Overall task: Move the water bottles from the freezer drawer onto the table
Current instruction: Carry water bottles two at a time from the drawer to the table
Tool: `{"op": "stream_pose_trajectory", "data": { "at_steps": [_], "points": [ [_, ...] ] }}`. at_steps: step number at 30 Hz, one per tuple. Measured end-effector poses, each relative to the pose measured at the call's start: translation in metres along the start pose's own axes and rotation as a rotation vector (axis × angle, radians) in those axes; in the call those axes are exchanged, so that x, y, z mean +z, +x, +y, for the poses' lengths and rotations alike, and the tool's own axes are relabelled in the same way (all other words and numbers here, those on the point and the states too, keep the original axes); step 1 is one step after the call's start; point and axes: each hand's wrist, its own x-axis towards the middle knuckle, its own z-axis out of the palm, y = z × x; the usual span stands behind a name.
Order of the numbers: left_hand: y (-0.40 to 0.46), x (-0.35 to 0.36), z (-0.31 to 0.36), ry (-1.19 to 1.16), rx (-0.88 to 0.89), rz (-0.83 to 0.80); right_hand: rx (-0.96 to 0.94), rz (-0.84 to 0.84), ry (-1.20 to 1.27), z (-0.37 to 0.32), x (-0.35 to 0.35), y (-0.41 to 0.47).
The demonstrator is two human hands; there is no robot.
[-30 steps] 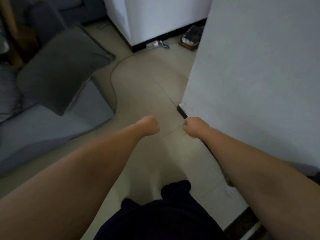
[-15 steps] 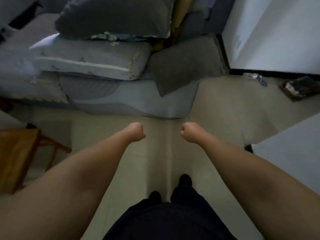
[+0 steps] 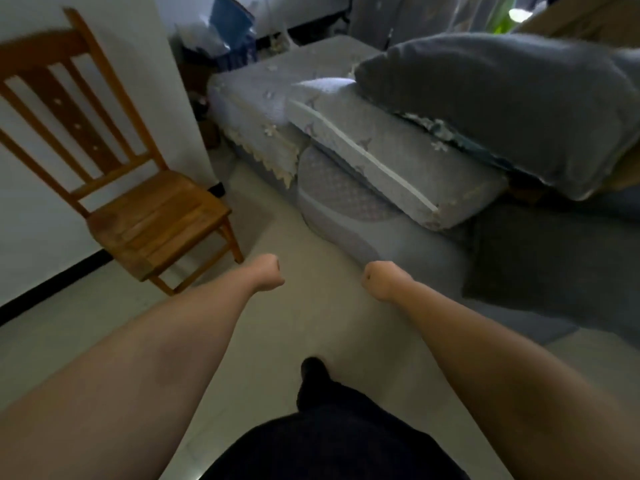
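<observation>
My left hand [image 3: 266,276] and my right hand [image 3: 380,279] are stretched out in front of me over the pale floor, each closed into a fist with nothing visible in it. They are a hand's width apart. No water bottle, freezer drawer or table shows in the head view.
A wooden chair [image 3: 152,216] stands against the white wall [image 3: 31,209] at the left. A grey sofa [image 3: 263,109] with stacked cushions [image 3: 391,157] and a dark pillow [image 3: 502,98] fills the right and back. Pale floor tiles [image 3: 311,327] run between them. My dark-trousered leg [image 3: 329,427] is below.
The view has swung left: the white wall at the right has gone out of view, and the sofa and then the wooden chair have come in. Both fists stay closed in front of me.
</observation>
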Motion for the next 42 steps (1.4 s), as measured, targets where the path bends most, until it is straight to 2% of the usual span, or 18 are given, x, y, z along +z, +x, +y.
{"op": "stream_pose_trajectory", "data": {
  "at_steps": [8,16,21,24,25,26,30,33,42],
  "points": [
    [0.026,-0.049,-0.045,-0.237,-0.141,0.17,-0.259,-0.083,-0.206,-0.093,-0.057,0.111],
    [-0.03,-0.047,-0.193,-0.483,-0.556,0.212,-0.643,-0.216,-0.507,-0.299,-0.007,0.134],
    [-0.075,-0.027,-0.306,-0.543,-0.755,0.236,-0.794,-0.26,-0.61,-0.427,0.035,0.114],
    [-0.103,-0.027,-0.362,-0.554,-0.801,0.225,-0.803,-0.264,-0.658,-0.491,0.054,0.099],
    [-0.122,-0.033,-0.396,-0.56,-0.832,0.239,-0.837,-0.264,-0.688,-0.532,0.066,0.092],
    [-0.128,-0.034,-0.401,-0.576,-0.831,0.232,-0.848,-0.268,-0.7,-0.538,0.069,0.09],
    [-0.185,-0.041,-0.483,-0.642,-0.946,0.332,-1.012,-0.263,-0.7,-0.644,0.101,0.056],
    [-0.221,-0.033,-0.525,-0.701,-1.033,0.364,-1.112,-0.259,-0.76,-0.708,0.129,0.027],
    [-0.28,-0.007,-0.635,-0.85,-1.201,0.38,-1.251,-0.337,-0.886,-0.861,0.202,-0.022]
  ]
}}
